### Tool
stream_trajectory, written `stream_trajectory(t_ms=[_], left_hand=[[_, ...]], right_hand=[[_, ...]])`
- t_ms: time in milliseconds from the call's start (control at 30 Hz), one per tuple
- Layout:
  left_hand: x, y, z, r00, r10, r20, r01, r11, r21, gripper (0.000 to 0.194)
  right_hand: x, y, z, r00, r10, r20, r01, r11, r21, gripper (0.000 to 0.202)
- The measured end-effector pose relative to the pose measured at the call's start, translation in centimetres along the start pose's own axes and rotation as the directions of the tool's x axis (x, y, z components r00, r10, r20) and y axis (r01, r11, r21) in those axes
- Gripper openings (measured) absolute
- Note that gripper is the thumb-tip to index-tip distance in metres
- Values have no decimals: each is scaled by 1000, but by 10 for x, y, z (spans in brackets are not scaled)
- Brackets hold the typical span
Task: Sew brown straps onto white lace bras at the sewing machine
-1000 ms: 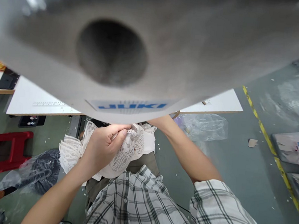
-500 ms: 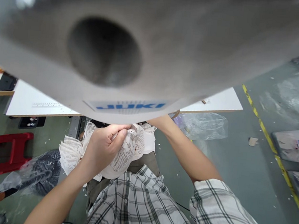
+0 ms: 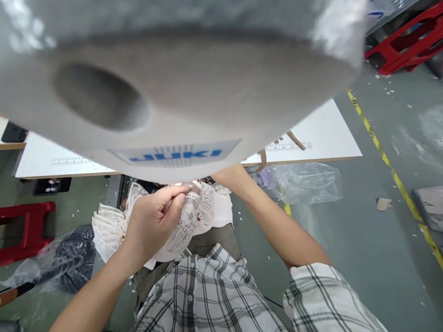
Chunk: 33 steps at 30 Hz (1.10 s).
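Observation:
My left hand point(image 3: 160, 215) pinches an edge of the white lace fabric point(image 3: 181, 232), thumb and fingers pressed together. The lace hangs in folds over my lap and bunches up to the left of that hand. Above it, the grey sewing machine head point(image 3: 212, 97) with a blue JUKI label fills the upper part of the view. My right hand point(image 3: 226, 174) reaches in under the machine's lower edge; only its back and wrist show, and its fingers are hidden.
A white tabletop point(image 3: 326, 132) with a printed ruler and brown strips extends right. Clear plastic point(image 3: 308, 184) lies beyond its edge. Red stools point(image 3: 11, 234) stand at lower left and upper right. A dark plastic-wrapped bundle point(image 3: 75, 259) is on the floor.
The view has shifted, so the machine head sits further left and more tabletop and a red stool show at right. My left hand keeps its pinch on the lace.

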<state>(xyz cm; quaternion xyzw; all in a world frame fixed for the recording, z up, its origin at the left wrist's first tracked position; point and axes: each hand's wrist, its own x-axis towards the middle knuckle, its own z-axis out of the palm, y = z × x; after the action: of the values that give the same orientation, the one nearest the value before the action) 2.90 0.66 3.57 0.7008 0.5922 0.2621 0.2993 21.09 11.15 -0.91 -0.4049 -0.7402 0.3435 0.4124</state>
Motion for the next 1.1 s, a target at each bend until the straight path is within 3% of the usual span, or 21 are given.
stream_trajectory(t_ms=[367, 1100], left_hand=[[-5, -7, -1, 994, 60, -89, -52, 994, 92, 22], [-13, -30, 5, 953, 79, -292, -59, 995, 76, 20]], right_hand=[[-1, -4, 1, 999, 37, -20, -36, 998, 44, 7], [-1, 3, 9, 997, -1, -73, 2, 1000, 18, 5]])
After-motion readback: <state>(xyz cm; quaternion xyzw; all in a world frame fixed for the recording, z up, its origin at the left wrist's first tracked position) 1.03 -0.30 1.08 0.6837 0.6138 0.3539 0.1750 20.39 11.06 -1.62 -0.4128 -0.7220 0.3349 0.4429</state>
